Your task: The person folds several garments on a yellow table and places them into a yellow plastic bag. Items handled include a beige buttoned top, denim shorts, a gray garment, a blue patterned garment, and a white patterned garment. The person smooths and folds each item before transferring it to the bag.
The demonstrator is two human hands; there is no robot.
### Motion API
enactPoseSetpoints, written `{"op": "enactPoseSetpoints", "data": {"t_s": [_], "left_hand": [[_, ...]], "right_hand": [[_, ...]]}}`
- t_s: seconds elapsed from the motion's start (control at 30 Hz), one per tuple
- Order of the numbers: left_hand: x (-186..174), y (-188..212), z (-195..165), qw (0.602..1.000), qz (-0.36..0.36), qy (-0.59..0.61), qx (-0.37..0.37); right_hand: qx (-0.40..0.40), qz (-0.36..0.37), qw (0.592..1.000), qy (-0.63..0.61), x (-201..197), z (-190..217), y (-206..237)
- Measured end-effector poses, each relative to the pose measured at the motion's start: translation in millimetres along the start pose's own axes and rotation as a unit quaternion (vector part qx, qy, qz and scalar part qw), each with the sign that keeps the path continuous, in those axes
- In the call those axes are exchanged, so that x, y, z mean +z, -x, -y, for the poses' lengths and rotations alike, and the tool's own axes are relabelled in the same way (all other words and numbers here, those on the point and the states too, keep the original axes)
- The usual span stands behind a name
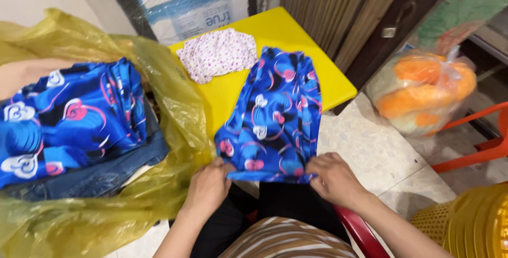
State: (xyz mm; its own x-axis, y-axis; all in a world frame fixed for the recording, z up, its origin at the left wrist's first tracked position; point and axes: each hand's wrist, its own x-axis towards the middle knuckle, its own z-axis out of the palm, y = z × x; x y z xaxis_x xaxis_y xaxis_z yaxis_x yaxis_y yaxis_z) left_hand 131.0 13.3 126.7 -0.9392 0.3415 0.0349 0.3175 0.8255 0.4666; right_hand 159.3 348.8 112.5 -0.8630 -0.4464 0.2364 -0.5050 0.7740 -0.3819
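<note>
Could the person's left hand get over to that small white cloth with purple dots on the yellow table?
Probably yes: the left hand grips the blue patterned garment, but only bare yellow table lies between it and the white dotted cloth.

Both forearms are stretched forward from the lower edge of the view, bare to the wrist. The left hand [209, 185] is curled, knuckles up, fingertips pinched together. The right hand [334, 178] is held level with it, well apart, palm down, fingers bent and closed in a pinch.
</note>
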Motion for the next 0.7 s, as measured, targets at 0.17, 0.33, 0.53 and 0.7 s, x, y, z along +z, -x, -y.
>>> {"op": "enactPoseSetpoints", "data": {"t_s": [0.17, 0.33, 0.53, 0.7], "left_hand": [[-44, 5, -16, 0.994, -0.061, 0.001, 0.091], [-66, -49, -13, 0.988, -0.051, 0.138, 0.055], [-48, -205, -11, 0.992, -0.086, 0.091, 0.006], [-28, -296, -25, 0.986, -0.09, 0.016, -0.141]], "right_hand": [[0.036, -0.009, 0.997, -0.07, -38, 0, 7], [0.133, -0.098, 0.986, 0.0, -64, -32, -32], [0.174, -0.157, 0.972, 0.007, -78, -102, -118], [0.203, -0.182, 0.959, 0.08, -48, -164, -187]]}}
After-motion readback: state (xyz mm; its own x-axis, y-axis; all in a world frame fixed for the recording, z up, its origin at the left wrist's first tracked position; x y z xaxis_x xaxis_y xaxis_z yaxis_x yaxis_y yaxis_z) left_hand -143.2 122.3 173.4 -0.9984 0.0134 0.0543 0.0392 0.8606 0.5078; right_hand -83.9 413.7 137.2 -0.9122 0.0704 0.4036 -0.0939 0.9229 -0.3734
